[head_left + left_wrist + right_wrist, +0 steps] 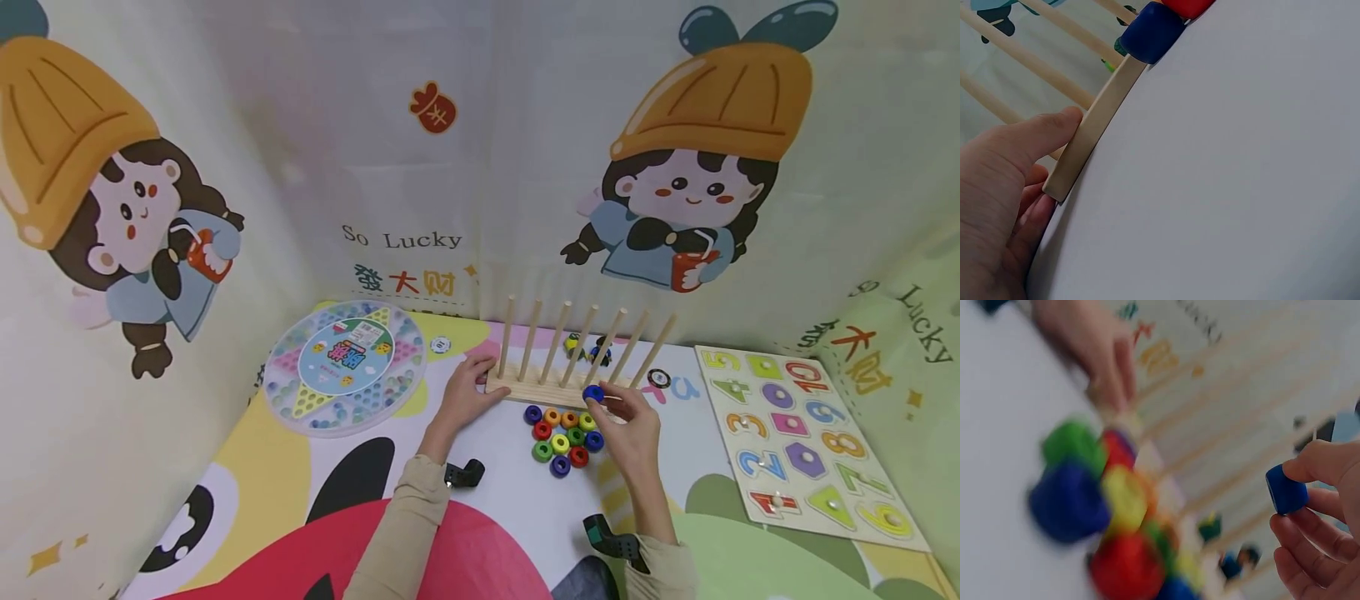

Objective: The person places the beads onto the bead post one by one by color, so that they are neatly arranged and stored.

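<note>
The right hand [633, 425] pinches a blue ring [593, 392] in its fingers, just before the peg rack [558, 387] on the bench; the left hand [467, 392] grips the rack's end. A loose pinch—or a missed peg—could drop the ring among the loose rings [564, 437].

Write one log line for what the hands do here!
left hand: grips peg rack | right hand: pinches blue ring | ring pile: on mat

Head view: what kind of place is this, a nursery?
Probably a children's play corner: a cartoon-printed backdrop, a number puzzle board, a marble game board, and a wooden peg rack beside colourful rings.
</note>
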Available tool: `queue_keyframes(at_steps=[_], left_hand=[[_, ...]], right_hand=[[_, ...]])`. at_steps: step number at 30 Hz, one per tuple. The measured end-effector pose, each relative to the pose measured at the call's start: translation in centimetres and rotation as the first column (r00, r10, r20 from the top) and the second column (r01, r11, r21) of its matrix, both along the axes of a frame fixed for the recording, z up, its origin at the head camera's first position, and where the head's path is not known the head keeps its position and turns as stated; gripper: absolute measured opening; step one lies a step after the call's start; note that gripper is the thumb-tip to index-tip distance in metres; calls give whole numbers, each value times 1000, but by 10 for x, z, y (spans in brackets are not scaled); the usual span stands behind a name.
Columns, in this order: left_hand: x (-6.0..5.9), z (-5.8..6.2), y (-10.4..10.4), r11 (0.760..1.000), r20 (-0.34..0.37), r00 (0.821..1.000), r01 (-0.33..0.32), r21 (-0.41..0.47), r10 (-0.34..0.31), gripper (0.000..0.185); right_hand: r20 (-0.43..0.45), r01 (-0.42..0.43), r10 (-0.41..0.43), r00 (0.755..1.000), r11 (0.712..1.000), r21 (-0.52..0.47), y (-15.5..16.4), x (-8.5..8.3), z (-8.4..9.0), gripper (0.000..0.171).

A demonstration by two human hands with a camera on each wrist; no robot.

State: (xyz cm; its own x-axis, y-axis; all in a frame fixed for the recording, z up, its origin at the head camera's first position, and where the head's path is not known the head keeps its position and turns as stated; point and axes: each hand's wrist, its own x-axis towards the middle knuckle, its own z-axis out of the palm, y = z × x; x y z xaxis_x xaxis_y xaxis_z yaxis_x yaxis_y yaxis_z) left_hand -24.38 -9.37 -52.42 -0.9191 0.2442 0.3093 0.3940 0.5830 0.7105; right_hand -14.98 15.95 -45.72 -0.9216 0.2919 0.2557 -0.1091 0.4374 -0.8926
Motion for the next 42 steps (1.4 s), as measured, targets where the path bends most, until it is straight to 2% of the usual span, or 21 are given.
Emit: queue_keyframes(at_steps=[5, 11, 17, 24, 30, 36, 42], left_hand=[[0, 0, 0, 1000, -6, 1000, -1, -4, 1, 66], [-3, -1, -1, 999, -27, 1000, -1, -34, 0, 67], [-1, -2, -5, 998, -48, 999, -16, -55, 13, 65], [3, 0, -1, 999, -41, 999, -1, -54, -1, 64], [6, 4, 2, 1000, -15, 1000, -2, -13, 2, 63], [4, 4, 3, 999, -38, 999, 7, -38, -8, 63], [4, 6, 1, 1000, -22, 1000, -2, -11, 2, 63]], right_hand=[[-143, -82, 81, 986, 997, -3, -23, -9, 35, 29], [-338, -157, 146, 930, 988, -5, -55, -22, 72, 29], [-397, -118, 126, 909, 992, 44, -81, -32, 95, 27], [-458, -30, 96, 884, 988, 150, -97, -46, 107, 26], [-446, 31, 70, 892, 976, 215, -106, -53, 112, 26], [-410, 95, 29, 912, 956, 279, -112, -57, 116, 26], [-385, 93, 35, 922, 947, 309, -117, -58, 121, 27]])
